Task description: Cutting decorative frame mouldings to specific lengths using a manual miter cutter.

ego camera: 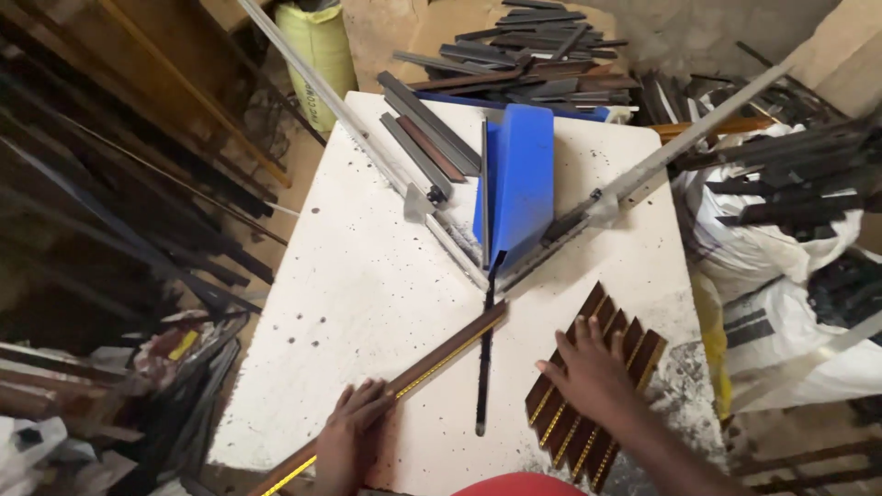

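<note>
Long brown moulding strip with a gold edge [418,372] lying diagonally across the white table [367,276], far end just short of the blue cutter [519,184], near end hanging off the front edge. Left hand [354,432] pressed down on it, fingers curled loosely over the top rather than clenched round; right hand [593,372] flat, fingers spread wide, gripping nothing, resting on a row of short cut brown-and-gold pieces [588,395]. Black handle bar [484,358] between the hands, dark offcuts [524,50] piled behind the table.
</note>
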